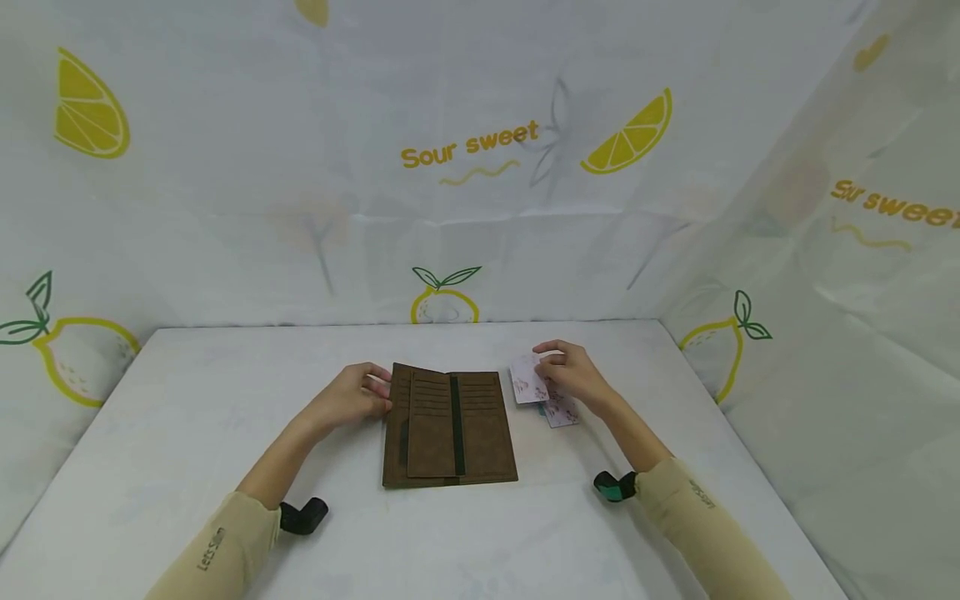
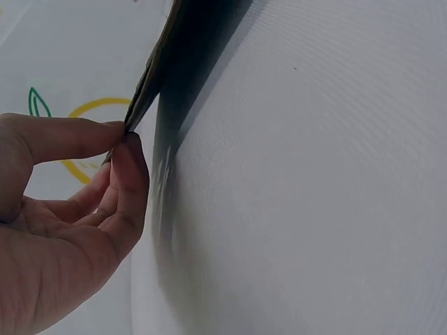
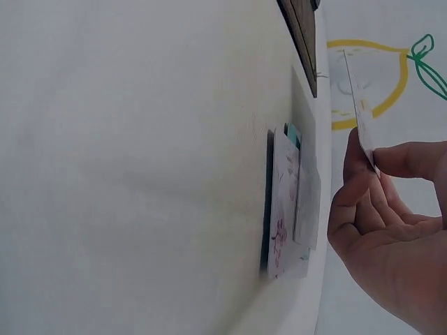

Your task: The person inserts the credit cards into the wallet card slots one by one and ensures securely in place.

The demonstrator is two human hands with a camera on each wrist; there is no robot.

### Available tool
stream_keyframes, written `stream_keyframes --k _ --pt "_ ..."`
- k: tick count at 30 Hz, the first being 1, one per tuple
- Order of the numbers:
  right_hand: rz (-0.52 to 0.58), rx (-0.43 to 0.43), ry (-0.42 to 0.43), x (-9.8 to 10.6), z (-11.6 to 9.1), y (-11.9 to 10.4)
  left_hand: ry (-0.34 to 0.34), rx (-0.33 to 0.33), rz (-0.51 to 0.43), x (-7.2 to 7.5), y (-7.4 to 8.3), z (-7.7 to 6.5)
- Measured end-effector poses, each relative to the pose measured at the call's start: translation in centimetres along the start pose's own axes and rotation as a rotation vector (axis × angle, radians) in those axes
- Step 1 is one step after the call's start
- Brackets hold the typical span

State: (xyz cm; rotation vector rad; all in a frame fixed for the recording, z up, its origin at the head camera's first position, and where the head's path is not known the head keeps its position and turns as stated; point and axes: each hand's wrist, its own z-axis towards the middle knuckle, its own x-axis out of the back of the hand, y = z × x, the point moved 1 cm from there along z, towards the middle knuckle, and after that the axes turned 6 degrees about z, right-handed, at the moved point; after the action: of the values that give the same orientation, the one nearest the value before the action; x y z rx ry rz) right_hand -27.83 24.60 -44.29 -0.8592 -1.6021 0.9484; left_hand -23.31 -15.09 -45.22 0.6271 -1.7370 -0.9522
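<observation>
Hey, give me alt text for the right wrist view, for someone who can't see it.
A right hand pinches a thin card, seen nearly edge-on. Nearby, more cards with pink floral print lie on a white table, and part of a brown wallet shows at the top.

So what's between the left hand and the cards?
The open wallet, then a strip of bare table. The head view shows both.
</observation>
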Motion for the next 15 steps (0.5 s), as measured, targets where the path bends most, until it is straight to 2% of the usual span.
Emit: stream_keyframes --k 15 --pt "0.029 0.046 -0.037 -2.7 0.7 -1.1 0.018 -0.021 -0.056 -0.3 0.2 0.2"
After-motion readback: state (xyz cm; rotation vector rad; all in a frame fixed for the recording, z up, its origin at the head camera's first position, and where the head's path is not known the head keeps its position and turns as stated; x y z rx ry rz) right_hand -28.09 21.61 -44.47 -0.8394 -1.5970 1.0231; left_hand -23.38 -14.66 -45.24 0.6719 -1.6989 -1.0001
